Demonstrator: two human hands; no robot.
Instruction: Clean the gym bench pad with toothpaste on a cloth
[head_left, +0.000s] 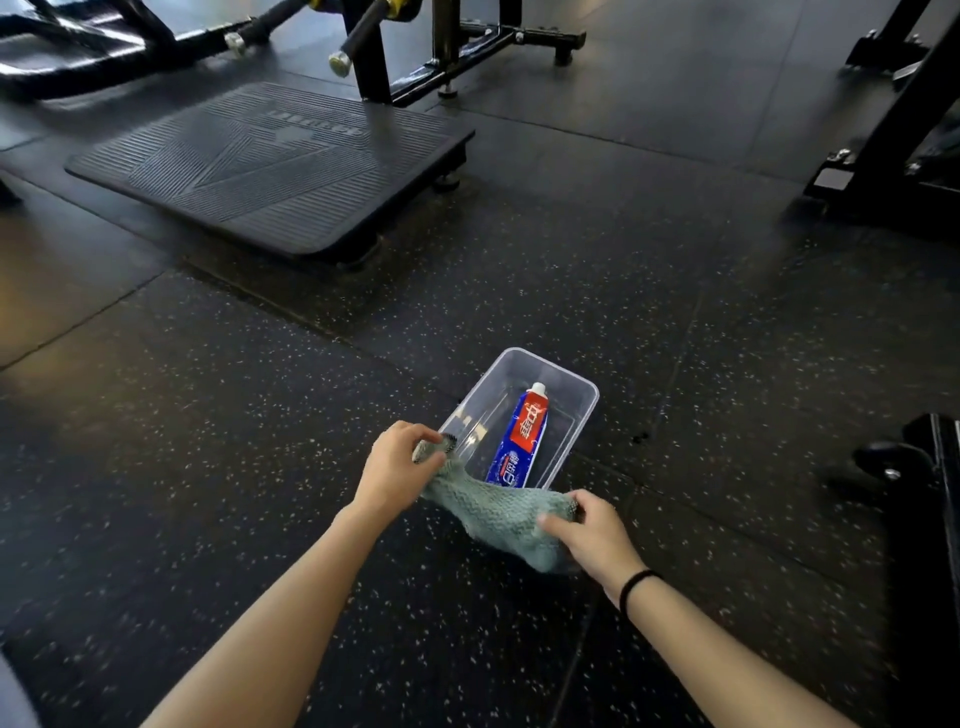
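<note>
Green cloth (498, 514) being held stretched between both hands, at near edge of clear tub (579, 434) on speckled floor (208, 415).
One corner being pinched by left hand (397, 462). Opposite end being gripped by right hand (587, 530), fingers curled round it.
Cloth being judged light, soft, limp, since it is sagging mid-span. Best taken by corners or bunched.
Toothpaste tube (522, 441) lying inside tub, cap pointing away. Being judged light, squashy, slick; best gripped round body, clear of cap.
Bench pad not being shown clearly.

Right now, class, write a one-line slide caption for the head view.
Left hand and right hand hold a green cloth by a clear tub containing toothpaste.
</note>
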